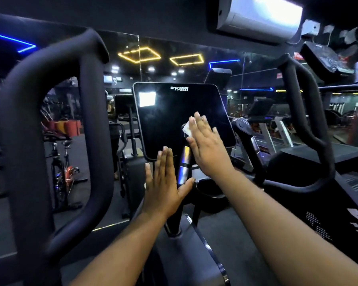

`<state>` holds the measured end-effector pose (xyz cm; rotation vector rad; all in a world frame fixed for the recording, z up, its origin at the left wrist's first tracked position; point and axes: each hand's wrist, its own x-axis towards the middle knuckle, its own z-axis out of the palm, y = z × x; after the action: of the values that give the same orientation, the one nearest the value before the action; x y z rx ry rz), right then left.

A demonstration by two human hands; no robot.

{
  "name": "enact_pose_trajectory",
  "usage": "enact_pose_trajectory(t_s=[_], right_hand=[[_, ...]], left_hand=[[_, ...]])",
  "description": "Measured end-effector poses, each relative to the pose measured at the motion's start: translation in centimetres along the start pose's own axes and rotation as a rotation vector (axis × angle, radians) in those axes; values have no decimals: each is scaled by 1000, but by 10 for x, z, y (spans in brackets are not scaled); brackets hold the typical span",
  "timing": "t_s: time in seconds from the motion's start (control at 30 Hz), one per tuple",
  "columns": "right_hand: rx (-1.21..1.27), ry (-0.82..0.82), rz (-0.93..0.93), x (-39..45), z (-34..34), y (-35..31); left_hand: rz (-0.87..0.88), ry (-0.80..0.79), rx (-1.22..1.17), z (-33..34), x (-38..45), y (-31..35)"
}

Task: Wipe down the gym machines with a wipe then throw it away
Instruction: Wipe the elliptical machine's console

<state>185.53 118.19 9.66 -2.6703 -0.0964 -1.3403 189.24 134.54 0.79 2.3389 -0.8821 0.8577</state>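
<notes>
STEP: wiping console screen (180,118) | WIPE: white wipe (186,129) flat under right hand (205,145), lower right of screen | GRIP: right fingers straight, pressing — left hand (163,182) flat, holding nothing | NEXT: likely sweep the rest of the glass — then handlebars (74,124)

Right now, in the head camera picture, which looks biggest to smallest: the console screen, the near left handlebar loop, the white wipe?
1. Left handlebar loop, though nearness to the camera inflates it.
2. Console screen.
3. White wipe, mostly hidden under the right hand.
</notes>
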Motion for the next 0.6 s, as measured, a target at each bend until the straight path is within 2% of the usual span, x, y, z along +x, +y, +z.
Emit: enact_pose_trajectory(t_s=[0.07, 0.13, 0.23, 0.37, 0.53, 0.6], right_hand=[[-20, 11, -77, -18, 8, -13], [-153, 25, -223, -38, 17, -16], [-336, 26, -297, -39, 12, -10], [-322, -13, -250, -29, 7, -16], [-284, -71, -499, -88, 34, -10], [-327, -47, -526, -97, 34, -2]], left_hand=[[10, 13, 5, 3, -1, 0], [19, 13, 17, 3, 0, 0], [-8, -92, -15, -4, 1, 0], [-16, -185, -14, -10, -3, 3], [-8, -314, 87, -8, -25, -14], [-18, -369, 58, -7, -37, -17]])
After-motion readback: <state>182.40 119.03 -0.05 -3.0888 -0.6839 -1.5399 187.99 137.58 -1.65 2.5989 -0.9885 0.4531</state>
